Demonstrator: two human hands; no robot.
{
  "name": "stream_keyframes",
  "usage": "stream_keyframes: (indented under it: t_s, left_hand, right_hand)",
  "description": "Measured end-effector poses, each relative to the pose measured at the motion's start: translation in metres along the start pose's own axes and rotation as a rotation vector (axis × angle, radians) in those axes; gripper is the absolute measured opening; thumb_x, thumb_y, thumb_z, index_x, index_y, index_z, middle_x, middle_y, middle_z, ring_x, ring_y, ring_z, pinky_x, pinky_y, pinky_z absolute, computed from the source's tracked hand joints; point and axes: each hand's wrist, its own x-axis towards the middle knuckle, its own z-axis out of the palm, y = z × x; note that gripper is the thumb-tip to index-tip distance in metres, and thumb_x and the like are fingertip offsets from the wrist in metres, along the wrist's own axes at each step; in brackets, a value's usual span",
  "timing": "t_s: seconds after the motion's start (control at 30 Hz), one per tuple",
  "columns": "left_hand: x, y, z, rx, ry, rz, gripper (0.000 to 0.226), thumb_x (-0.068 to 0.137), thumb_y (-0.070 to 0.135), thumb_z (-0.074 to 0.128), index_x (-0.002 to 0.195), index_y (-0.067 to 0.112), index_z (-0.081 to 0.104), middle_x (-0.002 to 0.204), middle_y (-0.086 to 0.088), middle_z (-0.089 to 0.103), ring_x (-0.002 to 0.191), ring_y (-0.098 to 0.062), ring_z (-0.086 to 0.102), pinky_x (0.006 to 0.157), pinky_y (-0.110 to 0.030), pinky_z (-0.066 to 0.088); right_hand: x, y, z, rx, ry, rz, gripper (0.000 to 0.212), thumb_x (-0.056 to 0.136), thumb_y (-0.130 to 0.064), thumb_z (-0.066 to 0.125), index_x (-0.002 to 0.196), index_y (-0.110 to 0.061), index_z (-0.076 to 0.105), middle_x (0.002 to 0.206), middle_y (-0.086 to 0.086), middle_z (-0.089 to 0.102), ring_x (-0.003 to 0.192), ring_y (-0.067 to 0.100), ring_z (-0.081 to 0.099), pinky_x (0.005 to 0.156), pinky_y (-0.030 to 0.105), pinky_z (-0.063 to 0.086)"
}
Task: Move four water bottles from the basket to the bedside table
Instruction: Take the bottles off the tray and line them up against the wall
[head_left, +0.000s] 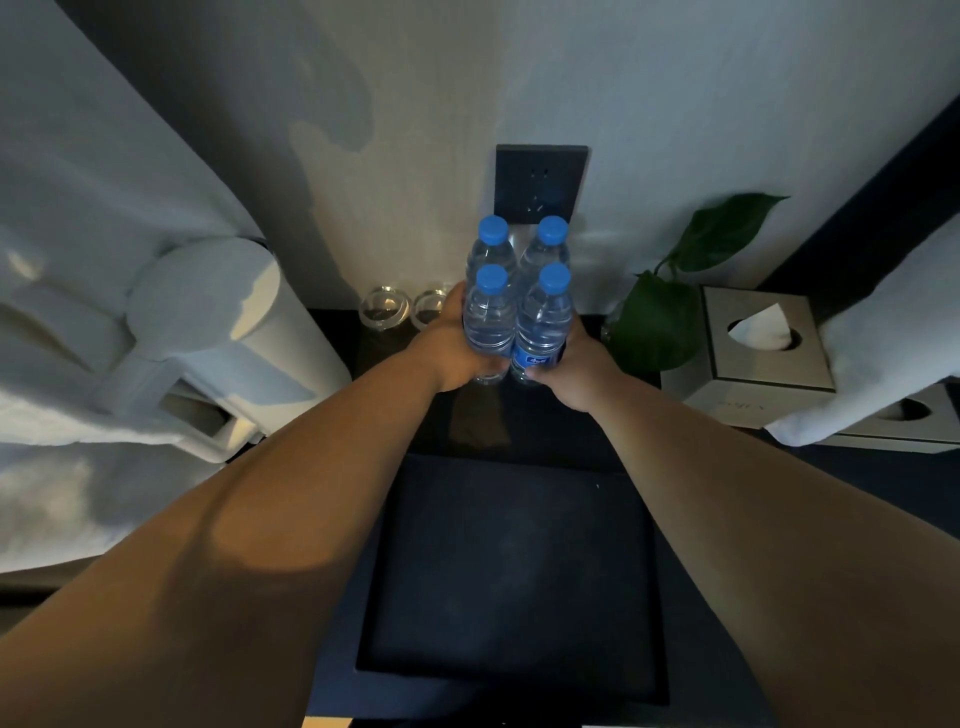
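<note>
- Left hand (451, 349) and right hand (570, 364) stretched forward, cupped around a cluster of four bottles (516, 306), one hand on each side.
- Left hand pressed against the near-left bottle, fingers wrapped round its lower body; right hand clasped on the near-right bottle at its blue label.
- Both bare forearms angled in from the lower corners, meeting at the cluster.
- Nearest below the arms: a dark square tray (511, 577) lying on the dark table (597, 441).
- Bottles upright in a two-by-two block, clear with blue caps, over the far part of the table beyond the tray; cannot tell whether the bases touch the surface.
- Just left of the left hand: two clear glasses (405, 309) side by side at the table's back edge.
- Right of the bottles: a green leafy plant (660, 322), and next to it a square tissue box (763, 338) with a white tissue poking out.
- Far left: white bedding (78, 208) and a pale cylindrical lamp (218, 322).
- Farthest back: a dark wall socket (540, 182) directly behind the two rear bottle caps, set on a light wall.
</note>
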Motion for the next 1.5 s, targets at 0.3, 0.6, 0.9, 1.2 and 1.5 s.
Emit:
stream_keyframes:
  t_s: [0.3,0.6,0.9,1.2,1.5]
  left_hand:
    - [-0.002,0.004,0.003,0.037,0.029,0.031,0.111,0.070,0.021,0.087,0.155,0.029,0.017,0.135,0.005,0.054,0.120,-0.017,0.056,0.104,-0.044,0.048]
    - [-0.004,0.002,0.009,0.165,0.087,0.054,0.094,0.079,0.032,0.079,0.152,0.030,0.020,0.133,0.003,0.056,0.114,-0.017,0.059,0.099,-0.044,0.050]
    - [-0.005,0.003,0.011,0.176,0.082,0.064,0.098,0.081,0.032,0.079,0.155,0.028,0.015,0.137,0.001,0.054,0.118,-0.018,0.057,0.102,-0.046,0.049]
    - [-0.001,-0.010,0.016,0.184,0.138,0.041,0.101,0.083,0.034,0.078,0.159,0.028,0.011,0.138,0.000,0.058,0.119,-0.019,0.059,0.101,-0.037,0.047]
    - [-0.008,-0.012,0.016,0.169,0.150,0.017,0.114,0.078,0.031,0.084,0.160,0.028,0.006,0.149,0.000,0.051,0.131,-0.021,0.052,0.107,-0.041,0.044]
  right_hand:
    - [0.005,0.001,-0.005,0.013,-0.040,-0.002,0.097,0.082,-0.017,0.085,0.157,-0.028,0.025,0.109,-0.019,0.056,0.080,-0.013,0.050,0.063,0.009,0.038]
    - [0.005,0.003,-0.010,-0.003,-0.073,-0.029,0.095,0.085,-0.021,0.083,0.158,-0.029,0.023,0.122,-0.016,0.056,0.080,-0.015,0.046,0.066,0.008,0.034]
    - [0.006,0.003,-0.010,-0.023,-0.091,-0.034,0.092,0.087,-0.021,0.080,0.158,-0.032,0.021,0.139,-0.002,0.059,0.092,-0.006,0.049,0.071,0.010,0.032]
    - [0.004,0.003,-0.011,-0.077,-0.095,-0.023,0.097,0.090,-0.025,0.077,0.159,-0.035,0.010,0.141,0.001,0.058,0.091,0.001,0.054,0.075,0.018,0.036]
    - [-0.005,-0.004,-0.013,-0.019,-0.091,-0.006,0.104,0.089,-0.020,0.078,0.159,-0.039,0.004,0.146,0.001,0.055,0.099,0.003,0.060,0.074,0.016,0.043]
